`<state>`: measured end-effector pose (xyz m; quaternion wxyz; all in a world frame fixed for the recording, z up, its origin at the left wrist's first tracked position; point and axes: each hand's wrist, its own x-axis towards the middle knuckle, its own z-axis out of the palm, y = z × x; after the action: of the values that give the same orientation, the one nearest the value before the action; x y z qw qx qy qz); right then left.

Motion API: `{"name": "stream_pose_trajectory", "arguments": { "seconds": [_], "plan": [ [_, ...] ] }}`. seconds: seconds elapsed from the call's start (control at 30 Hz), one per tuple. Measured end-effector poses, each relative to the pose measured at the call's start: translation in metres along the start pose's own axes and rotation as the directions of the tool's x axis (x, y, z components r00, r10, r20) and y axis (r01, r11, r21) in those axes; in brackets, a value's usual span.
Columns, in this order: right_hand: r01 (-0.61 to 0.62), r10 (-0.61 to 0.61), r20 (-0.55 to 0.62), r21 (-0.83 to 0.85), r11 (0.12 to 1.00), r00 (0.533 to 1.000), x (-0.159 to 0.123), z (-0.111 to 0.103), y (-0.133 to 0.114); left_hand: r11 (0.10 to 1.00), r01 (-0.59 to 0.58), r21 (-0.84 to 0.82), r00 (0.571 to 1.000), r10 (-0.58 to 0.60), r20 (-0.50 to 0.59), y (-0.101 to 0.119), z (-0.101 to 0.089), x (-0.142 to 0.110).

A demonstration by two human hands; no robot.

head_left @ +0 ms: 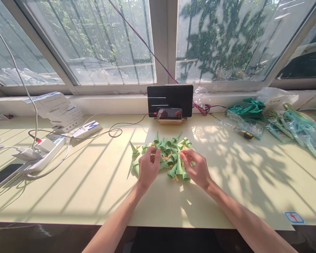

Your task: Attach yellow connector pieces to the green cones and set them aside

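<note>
A loose pile of pale green, hollow plastic cones [179, 165] lies on the table, with small yellowish pieces [166, 158] among them. At the pile's left side, my left hand [149, 168] has its fingers curled in a pinch around a green cone [156, 146], whose pointed tip shows by the fingertips. My right hand [196, 167] is over the right side of the pile, thumb and forefinger pressed together. What it pinches is too small to make out. One cone [133, 148] stands upright left of the pile.
Behind the pile, a phone [169, 113] leans in a cardboard stand before a black tablet [170, 95]. A power strip [46, 154], cables and a white box [86, 129] are on the left. Bagged green items [292, 123] and a yellow-black tool [246, 134] lie at right.
</note>
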<state>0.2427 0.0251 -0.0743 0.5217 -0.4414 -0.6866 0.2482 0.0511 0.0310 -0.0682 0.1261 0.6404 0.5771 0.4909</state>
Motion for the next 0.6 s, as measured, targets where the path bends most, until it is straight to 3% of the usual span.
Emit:
{"name": "stream_pose_trajectory", "arguments": {
  "seconds": [0.6],
  "plan": [
    [0.180, -0.184, 0.134, 0.041, 0.983, 0.974, -0.0013, 0.0029, -0.0028, 0.999, -0.014, -0.030, 0.999, 0.015, 0.031, 0.0021, 0.0023, -0.0013]
  ]
}}
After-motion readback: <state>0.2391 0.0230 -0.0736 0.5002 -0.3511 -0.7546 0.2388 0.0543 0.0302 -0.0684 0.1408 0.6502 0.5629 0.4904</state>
